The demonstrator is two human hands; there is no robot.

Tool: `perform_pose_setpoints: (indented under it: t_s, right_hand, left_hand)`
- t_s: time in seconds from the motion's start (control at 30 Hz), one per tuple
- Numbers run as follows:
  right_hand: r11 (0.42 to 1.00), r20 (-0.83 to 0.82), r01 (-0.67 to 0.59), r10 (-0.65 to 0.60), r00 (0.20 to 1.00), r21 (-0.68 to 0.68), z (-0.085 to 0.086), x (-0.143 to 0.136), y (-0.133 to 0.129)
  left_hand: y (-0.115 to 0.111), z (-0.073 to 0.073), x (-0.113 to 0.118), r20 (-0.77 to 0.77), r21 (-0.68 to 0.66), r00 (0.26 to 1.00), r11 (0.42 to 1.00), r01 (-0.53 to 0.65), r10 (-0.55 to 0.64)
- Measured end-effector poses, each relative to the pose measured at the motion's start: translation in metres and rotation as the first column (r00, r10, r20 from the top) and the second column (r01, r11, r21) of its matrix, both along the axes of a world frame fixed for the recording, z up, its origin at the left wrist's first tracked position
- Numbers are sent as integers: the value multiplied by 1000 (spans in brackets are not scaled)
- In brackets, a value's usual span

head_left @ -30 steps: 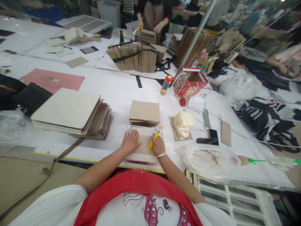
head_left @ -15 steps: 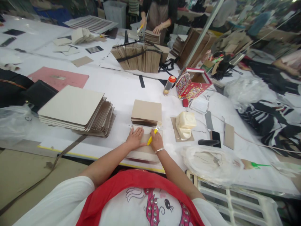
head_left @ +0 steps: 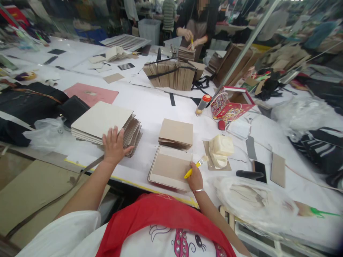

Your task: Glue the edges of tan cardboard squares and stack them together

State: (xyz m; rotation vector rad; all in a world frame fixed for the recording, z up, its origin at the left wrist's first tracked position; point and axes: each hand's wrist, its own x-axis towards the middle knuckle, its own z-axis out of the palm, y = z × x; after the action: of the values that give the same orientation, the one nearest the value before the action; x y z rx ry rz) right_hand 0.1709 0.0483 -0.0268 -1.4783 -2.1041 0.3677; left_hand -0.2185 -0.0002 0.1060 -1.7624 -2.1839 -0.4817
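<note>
My left hand (head_left: 114,145), fingers spread, is at the front edge of a large stack of pale boards (head_left: 103,119); whether it touches them I cannot tell. In my right hand (head_left: 195,178) is a yellow-handled brush (head_left: 192,170), its bristles pointing away to the right. That hand is by the right edge of a tray-like pile of boards (head_left: 169,166) with a brown panel framed by paler strips. Just behind lies a smaller stack of brown boards (head_left: 176,130). Right of the brush, a cream-coloured block with soft paste (head_left: 220,150) sits on a piece of card.
A red patterned paper bag (head_left: 232,103) and a red-capped bottle (head_left: 203,104) stand further back. A phone (head_left: 259,171) and a plastic bag (head_left: 252,198) lie to the right. Across the table, a co-worker's hands (head_left: 197,42) hold a brush over stacked boards.
My left hand has left the pile in front of me and moved left to the large stack. My right hand has shifted to the pile's right edge with the brush. The view has turned slightly left.
</note>
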Motion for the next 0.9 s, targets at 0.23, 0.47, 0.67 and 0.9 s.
perform_pose_setpoints:
  t_s: [0.23,0.47,0.67,0.9]
  right_hand:
    - [994,-66,46,-53,996,-102,39,10,-2]
    - [987,-191,97,-122,974,-131,63,24,0]
    - [998,-299,44,-58,953,-51,79,14,4]
    - [982,-397,-168,122,910,-82,110,-33,-24]
  left_hand:
    - [-12,18,-53,18,-111,995,989,102,-101]
    - [-16,41,-54,-98,-250,994,968,25,-51]
    - [-31,74,-15,-43,-170,988,975,139,-149]
    - [-43,28,157,-21,-8,709,709,705,-705]
